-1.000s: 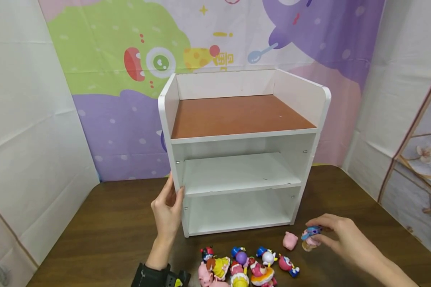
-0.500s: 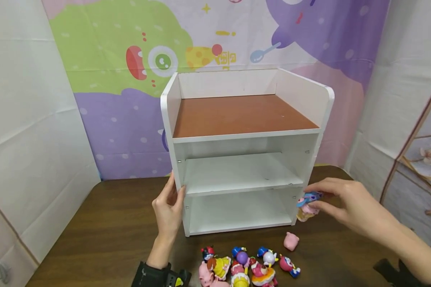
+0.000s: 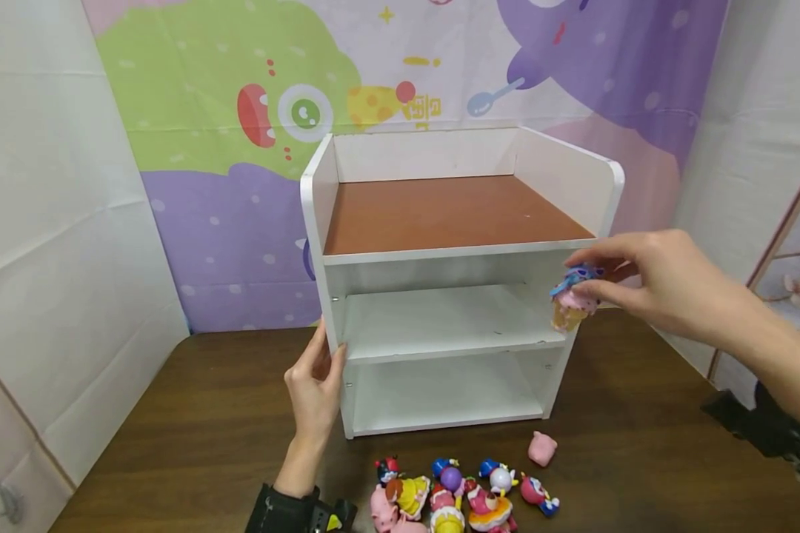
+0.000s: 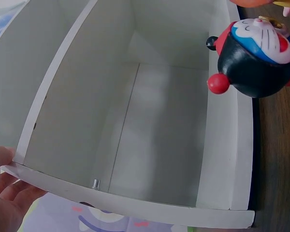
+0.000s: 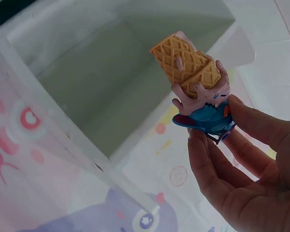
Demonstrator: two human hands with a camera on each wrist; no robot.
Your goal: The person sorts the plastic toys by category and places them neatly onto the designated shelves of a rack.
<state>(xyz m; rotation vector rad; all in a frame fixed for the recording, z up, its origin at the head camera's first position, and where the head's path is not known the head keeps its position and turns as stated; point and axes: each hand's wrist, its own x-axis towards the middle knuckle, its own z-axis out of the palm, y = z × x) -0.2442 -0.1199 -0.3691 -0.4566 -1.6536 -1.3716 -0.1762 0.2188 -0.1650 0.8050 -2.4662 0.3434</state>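
Observation:
My right hand (image 3: 667,281) pinches an ice-cream-cone figurine (image 3: 571,300) with a waffle cone, pink melted cream and a blue character on top. It is held in the air in front of the right side of a white shelf unit (image 3: 453,257), level with the middle shelf. In the right wrist view, thumb and fingers grip the blue part of the figurine (image 5: 198,72), cone end pointing away. My left hand (image 3: 316,396) grips the unit's left side panel, thumb at the front edge; its fingers (image 4: 21,198) wrap the panel in the left wrist view.
Several small figurines (image 3: 447,496) lie grouped on the dark wooden table (image 3: 207,429) before the unit. A pink pig figure (image 3: 542,448) sits apart at their right. The unit has a brown top (image 3: 453,215) with raised walls, and a patterned cloth (image 3: 213,244) hangs behind.
My right hand has lifted the ice-cream-cone figurine from the table beside the pink pig up to middle-shelf height. The left hand keeps its grip on the side panel.

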